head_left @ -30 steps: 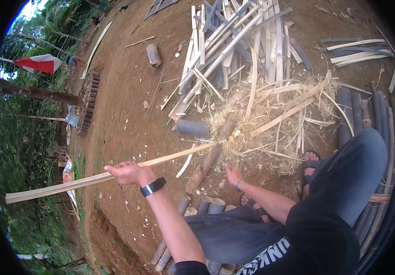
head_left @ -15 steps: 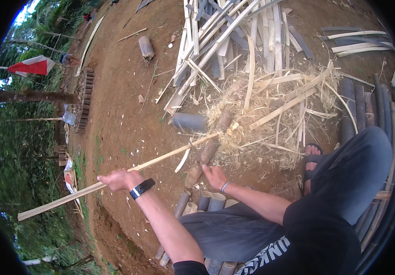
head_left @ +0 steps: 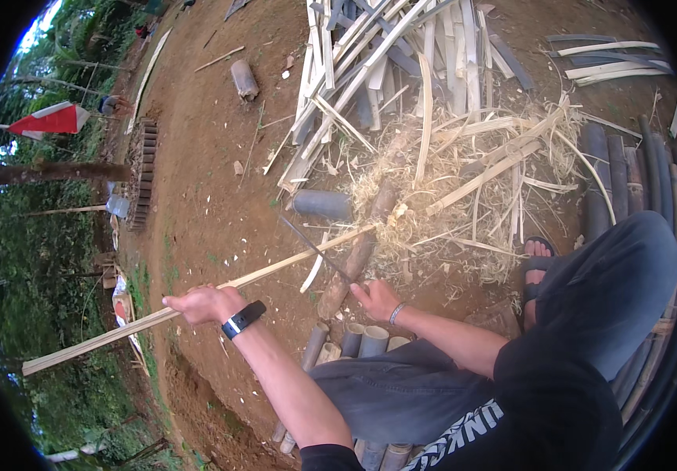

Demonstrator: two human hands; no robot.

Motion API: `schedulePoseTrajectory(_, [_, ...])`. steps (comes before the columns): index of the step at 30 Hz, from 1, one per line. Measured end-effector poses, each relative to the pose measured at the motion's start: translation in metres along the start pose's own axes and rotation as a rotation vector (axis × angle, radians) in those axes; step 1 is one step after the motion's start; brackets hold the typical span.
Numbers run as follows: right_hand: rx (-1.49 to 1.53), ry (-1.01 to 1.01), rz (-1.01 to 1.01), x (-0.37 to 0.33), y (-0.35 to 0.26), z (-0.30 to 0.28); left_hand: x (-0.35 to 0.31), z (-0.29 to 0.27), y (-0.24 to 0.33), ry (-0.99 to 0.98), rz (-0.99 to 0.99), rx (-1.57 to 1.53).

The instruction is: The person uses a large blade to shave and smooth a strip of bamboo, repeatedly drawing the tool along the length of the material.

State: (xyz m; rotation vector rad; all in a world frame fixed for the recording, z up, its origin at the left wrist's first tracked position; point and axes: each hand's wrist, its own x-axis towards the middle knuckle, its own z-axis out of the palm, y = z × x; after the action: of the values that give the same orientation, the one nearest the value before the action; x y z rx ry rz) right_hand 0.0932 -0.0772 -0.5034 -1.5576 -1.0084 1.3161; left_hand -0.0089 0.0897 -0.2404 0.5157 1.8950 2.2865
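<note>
My left hand point(head_left: 206, 304), with a dark band on its wrist, is closed around a long pale bamboo strip point(head_left: 291, 261). The strip slants up to the right, and its far end meets a log point(head_left: 360, 257) lying on the ground at the edge of the shavings. My right hand point(head_left: 377, 300) is closed near the log's lower end. From it a thin dark blade point(head_left: 312, 245), apparently a knife, points up and left and crosses the strip in view. The knife's handle is hidden in my fingers.
Curly bamboo shavings point(head_left: 464, 212) spread beyond the log. Behind them lies a big pile of split bamboo strips point(head_left: 381, 59). A dark bamboo piece point(head_left: 322, 204) sits left of the log. Cut bamboo tubes point(head_left: 374, 341) lie by my leg, and long poles point(head_left: 658, 188) at right.
The blade has swung away from the log and now shows plainly, pointing up and left. My right hand has shifted slightly right. The strip stays in my left hand, nearly in place.
</note>
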Motion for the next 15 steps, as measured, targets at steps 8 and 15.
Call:
schedulePoseTrajectory(8, [0.026,0.023,0.24,0.003,0.048,-0.003,-0.017,0.014,0.004,-0.004,0.059,0.0])
schedulePoseTrajectory(15, [0.062,0.055,0.236,0.016,0.054,0.002,-0.003,0.006,0.002,0.077,0.05,-0.03])
